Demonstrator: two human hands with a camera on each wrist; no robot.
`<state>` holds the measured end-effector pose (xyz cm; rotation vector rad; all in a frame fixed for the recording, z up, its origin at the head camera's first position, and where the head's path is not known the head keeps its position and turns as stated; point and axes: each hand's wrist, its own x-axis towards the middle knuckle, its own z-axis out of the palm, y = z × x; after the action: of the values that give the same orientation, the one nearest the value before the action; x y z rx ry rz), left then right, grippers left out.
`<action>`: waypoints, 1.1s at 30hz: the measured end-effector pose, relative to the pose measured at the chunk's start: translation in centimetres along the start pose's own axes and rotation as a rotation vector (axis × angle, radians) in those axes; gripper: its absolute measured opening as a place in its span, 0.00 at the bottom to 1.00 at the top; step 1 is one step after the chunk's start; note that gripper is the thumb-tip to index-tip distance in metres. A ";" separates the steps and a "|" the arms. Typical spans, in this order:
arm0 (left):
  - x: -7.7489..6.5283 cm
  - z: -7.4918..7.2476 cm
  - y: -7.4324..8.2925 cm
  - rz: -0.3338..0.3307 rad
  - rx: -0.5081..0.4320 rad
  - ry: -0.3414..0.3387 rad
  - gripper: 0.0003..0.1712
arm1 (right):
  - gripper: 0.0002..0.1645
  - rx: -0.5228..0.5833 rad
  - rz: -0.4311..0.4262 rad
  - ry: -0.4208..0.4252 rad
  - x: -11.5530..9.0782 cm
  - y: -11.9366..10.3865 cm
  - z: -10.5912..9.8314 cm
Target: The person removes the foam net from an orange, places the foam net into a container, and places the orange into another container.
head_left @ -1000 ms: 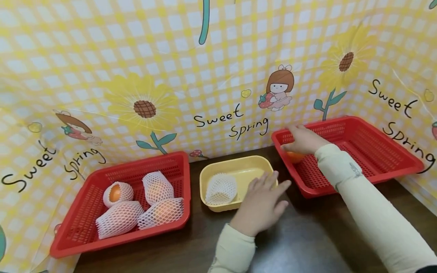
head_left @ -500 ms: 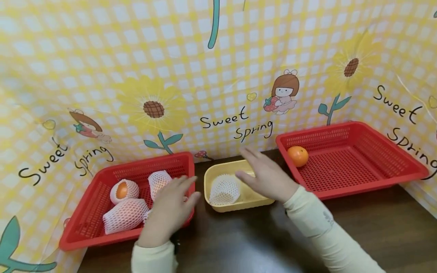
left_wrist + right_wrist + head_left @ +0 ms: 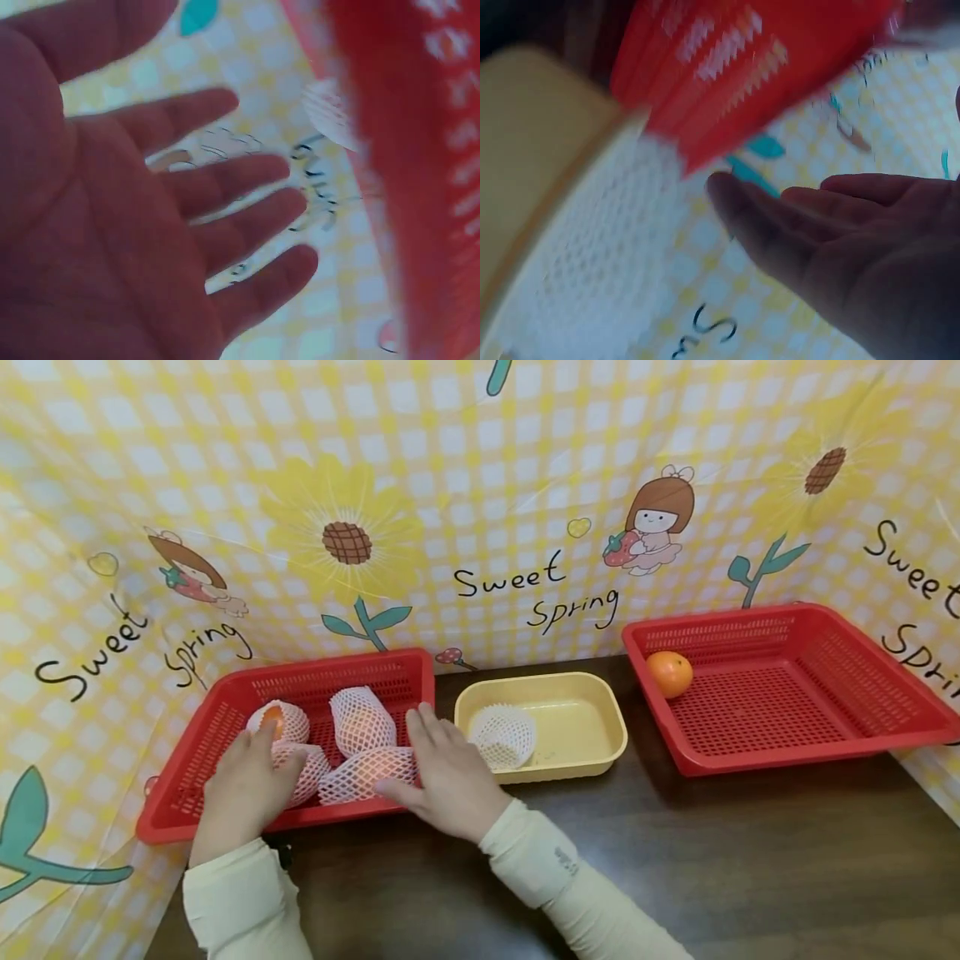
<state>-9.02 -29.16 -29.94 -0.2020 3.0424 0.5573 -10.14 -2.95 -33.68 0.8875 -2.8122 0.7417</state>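
Observation:
Over the left red basket's front corner, my left hand [image 3: 247,785] reaches with fingers spread, overlapping a net-wrapped orange [image 3: 307,777] in the head view. The left wrist view shows its bare palm and parted fingers [image 3: 247,225]. My right hand [image 3: 453,777] hovers at the same basket's right side, fingers extended, its thumb close to another foam-netted orange [image 3: 367,775]. Behind these lie two more netted oranges: one upright [image 3: 360,722], one with orange peel showing at its opening [image 3: 279,720]. Neither hand grips anything.
Between the two red baskets stands a yellow tub [image 3: 577,727] with a loose white foam net [image 3: 504,735] inside. The right red basket [image 3: 750,760] holds one bare orange [image 3: 670,674] at its left. A yellow checkered cloth [image 3: 495,485] rises behind.
Both hands have moved left: the right from the right basket, the left from beside the yellow tub, to the left basket. The bare orange has been let go in the right basket.

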 end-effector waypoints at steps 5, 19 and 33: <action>0.7 0.2 -2.4 -0.109 -0.010 0.027 0.43 | 0.57 -0.138 0.057 -0.024 0.5 -1.4 2.5; 2.6 1.2 -4.9 -0.133 -0.076 -0.168 0.48 | 0.60 -0.206 0.139 -0.045 0.6 -1.5 4.1; 4.3 2.5 -3.2 -0.178 -0.043 -0.294 0.75 | 0.62 -0.199 0.125 0.030 0.5 -1.3 4.6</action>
<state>-12.76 -31.75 -33.66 -0.3538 2.6978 0.5817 -9.60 -6.34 -37.01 0.6684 -2.8715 0.4719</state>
